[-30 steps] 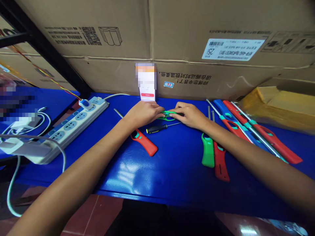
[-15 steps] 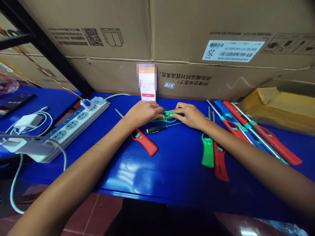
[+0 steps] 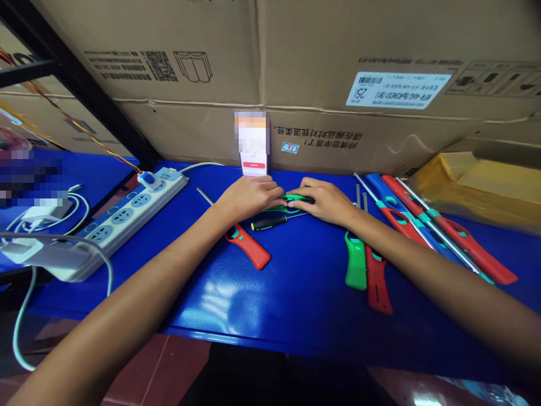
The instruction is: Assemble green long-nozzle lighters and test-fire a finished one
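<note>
My left hand (image 3: 252, 197) and my right hand (image 3: 323, 198) meet over a green lighter casing (image 3: 291, 206), with the fingers of both closed on it. Parts inside the casing are too small to tell. Just below lies a black and yellow screwdriver (image 3: 269, 223) on the blue table. A red lighter (image 3: 250, 246) rests beneath my left wrist. Under my right forearm are a green lighter (image 3: 356, 262) and a dark red lighter body (image 3: 378, 282). A phone (image 3: 254, 144) with a lit screen leans upright behind my left hand.
At the left, a white power strip (image 3: 127, 217) lies with plugs and cables. Several red and blue long lighters (image 3: 473, 248) lie at the right. Large cardboard boxes (image 3: 203, 124) stand along the back of the blue table (image 3: 236, 304). A yellow-wrapped box (image 3: 490, 186) sits at the back right.
The green casing has tilted between my fingers, so less of its inside shows. My right fingers have shifted slightly left and down. My left hand has moved slightly.
</note>
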Motion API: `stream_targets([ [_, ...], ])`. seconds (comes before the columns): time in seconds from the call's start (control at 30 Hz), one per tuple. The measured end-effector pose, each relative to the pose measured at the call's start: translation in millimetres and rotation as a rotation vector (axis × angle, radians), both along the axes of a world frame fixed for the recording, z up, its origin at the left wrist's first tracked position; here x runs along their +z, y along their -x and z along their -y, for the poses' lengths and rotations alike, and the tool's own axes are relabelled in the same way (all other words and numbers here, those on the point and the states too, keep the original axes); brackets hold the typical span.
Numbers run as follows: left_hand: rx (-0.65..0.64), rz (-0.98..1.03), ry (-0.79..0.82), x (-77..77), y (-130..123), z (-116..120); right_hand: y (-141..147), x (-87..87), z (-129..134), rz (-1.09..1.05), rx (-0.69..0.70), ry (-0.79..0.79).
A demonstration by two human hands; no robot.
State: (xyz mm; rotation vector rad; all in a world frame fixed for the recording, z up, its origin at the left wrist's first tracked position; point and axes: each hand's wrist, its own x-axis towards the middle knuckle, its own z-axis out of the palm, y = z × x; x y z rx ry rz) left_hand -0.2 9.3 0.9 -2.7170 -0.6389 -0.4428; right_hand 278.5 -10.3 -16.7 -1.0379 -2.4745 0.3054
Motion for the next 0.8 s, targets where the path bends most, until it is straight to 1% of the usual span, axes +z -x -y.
stream_targets([
  [0.13, -0.024, 0.029, 0.096, 0.3, 1.7, 0.2, 0.6, 0.8, 1.9, 0.042, 0.005, -0.018],
  [0.33, -0.028, 0.166, 0.373, 3.2, 11.7, -3.1, -0.8, -1.2, -0.9, 0.028, -0.009, 0.008],
  [0.43, -0.037, 0.181, 0.464, 5.3, 15.1, -3.5, -0.9, -1.9, -1.8, 0.016, -0.006, 0.012],
  [0.53, -0.039, 0.212, 0.498, 4.1, 15.3, -4.1, -1.0, -3.1, -2.5, 0.003, -0.004, 0.011],
  [0.8, -0.028, 0.297, 0.515, -3.6, 12.1, -5.1, -3.0, -3.6, -3.6, 0.003, 0.034, 0.026],
])
